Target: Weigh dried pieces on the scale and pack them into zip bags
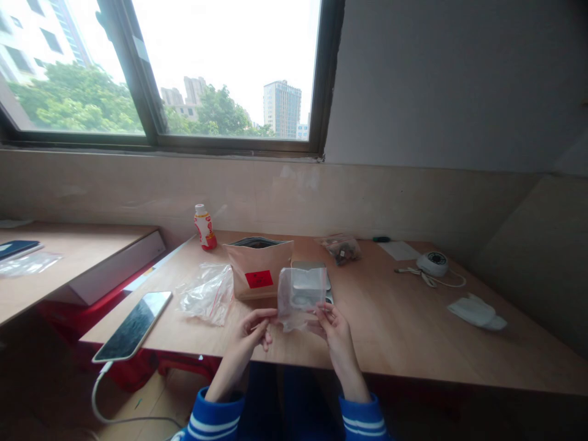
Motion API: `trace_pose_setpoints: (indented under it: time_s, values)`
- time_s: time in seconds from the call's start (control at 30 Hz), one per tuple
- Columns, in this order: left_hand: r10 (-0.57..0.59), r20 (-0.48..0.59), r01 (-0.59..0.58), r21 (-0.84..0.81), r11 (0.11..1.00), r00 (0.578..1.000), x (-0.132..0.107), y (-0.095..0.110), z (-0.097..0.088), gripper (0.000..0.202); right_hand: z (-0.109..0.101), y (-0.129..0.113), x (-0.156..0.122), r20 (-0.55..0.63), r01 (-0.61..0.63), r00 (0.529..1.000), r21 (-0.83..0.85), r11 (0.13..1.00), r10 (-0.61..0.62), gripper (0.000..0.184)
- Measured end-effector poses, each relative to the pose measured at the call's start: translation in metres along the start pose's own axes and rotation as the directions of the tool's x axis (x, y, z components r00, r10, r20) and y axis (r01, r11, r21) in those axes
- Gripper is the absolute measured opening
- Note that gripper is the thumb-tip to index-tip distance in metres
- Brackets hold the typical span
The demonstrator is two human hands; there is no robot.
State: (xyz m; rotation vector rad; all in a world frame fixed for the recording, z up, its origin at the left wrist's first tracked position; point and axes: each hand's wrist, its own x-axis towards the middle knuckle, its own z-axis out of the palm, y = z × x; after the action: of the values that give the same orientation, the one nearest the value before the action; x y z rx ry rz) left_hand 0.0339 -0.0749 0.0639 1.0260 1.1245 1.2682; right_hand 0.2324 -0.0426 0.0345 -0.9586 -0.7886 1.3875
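Note:
A small clear plastic bag (pixel 301 294) is held up over the front part of the table. My right hand (pixel 337 334) pinches its lower right edge between thumb and fingers. On the other side, my left hand (pixel 250 334) has its fingers curled closed at the bag's lower left edge. Whether anything lies inside the bag I cannot make out. Partly hidden behind it is a flat silver device (pixel 316 266) that looks like a small scale. An open standing kraft pouch (pixel 245 260) with a red label is just beyond my left hand.
Crumpled clear plastic (pixel 206 297) and a charging phone (pixel 133 327) lie to the left. A red-and-white bottle (pixel 204 228) stands behind. Further right are a bag of small parts (pixel 344 250), a white dome camera (pixel 432 263) with cables, and a white packet (pixel 478 312).

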Motion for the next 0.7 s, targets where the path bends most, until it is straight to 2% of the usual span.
trace_pose_setpoints:
  time_s: [0.07,0.13,0.27,0.33,0.4,0.43,0.47,0.5,0.53,0.6,0.67,0.7]
  values:
    - [0.011,-0.076,-0.008,0.042,0.999,0.997,-0.003,0.006,-0.012,0.048,-0.003,-0.003,0.001,-0.025,-0.016,1.000,-0.007,1.000,0.015,0.050]
    - [-0.009,-0.134,0.019,0.071,0.997,0.991,-0.005,0.009,-0.015,0.052,0.000,-0.006,-0.001,-0.008,-0.027,1.000,-0.024,0.999,0.027,0.051]
    - [-0.033,-0.160,0.044,0.064,0.997,0.987,-0.006,0.009,-0.002,0.055,0.017,-0.006,-0.012,0.164,-0.075,0.982,-0.103,0.992,0.091,0.046]
    - [-0.003,-0.156,0.017,0.088,0.996,0.988,-0.004,0.009,0.001,0.054,0.025,-0.006,-0.021,0.313,-0.115,0.936,-0.160,0.980,0.161,0.042]
    - [0.023,-0.165,0.000,0.138,0.990,0.986,-0.004,0.015,-0.008,0.055,0.027,-0.009,-0.027,0.474,-0.115,0.854,-0.230,0.966,0.214,0.040]
    - [0.035,-0.184,-0.004,0.165,0.986,0.982,-0.005,0.021,-0.017,0.057,0.026,-0.012,-0.029,0.532,-0.089,0.817,-0.266,0.960,0.223,0.041]
    - [0.052,-0.215,-0.011,0.185,0.983,0.975,-0.006,0.027,-0.029,0.060,0.022,-0.017,-0.028,0.563,-0.048,0.798,-0.296,0.954,0.215,0.041]
    - [0.073,-0.255,-0.017,0.213,0.977,0.964,-0.008,0.035,-0.044,0.062,0.017,-0.022,-0.025,0.566,0.002,0.802,-0.323,0.946,0.191,0.041]
    - [0.111,-0.316,-0.031,0.246,0.969,0.942,-0.010,0.042,-0.060,0.062,0.011,-0.028,-0.020,0.543,0.056,0.825,-0.354,0.934,0.156,0.040]
    - [0.188,-0.463,-0.038,0.314,0.949,0.866,-0.011,0.056,-0.092,0.063,-0.003,-0.039,0.001,0.451,0.156,0.890,-0.435,0.887,0.065,0.037]
    - [0.226,-0.571,0.005,0.374,0.927,0.789,-0.004,0.063,-0.118,0.063,-0.018,-0.049,0.033,0.358,0.251,0.933,-0.571,0.781,-0.039,0.032]
    - [0.247,-0.606,0.025,0.403,0.915,0.756,0.003,0.063,-0.128,0.066,-0.024,-0.052,0.053,0.330,0.302,0.938,-0.638,0.708,-0.103,0.030]
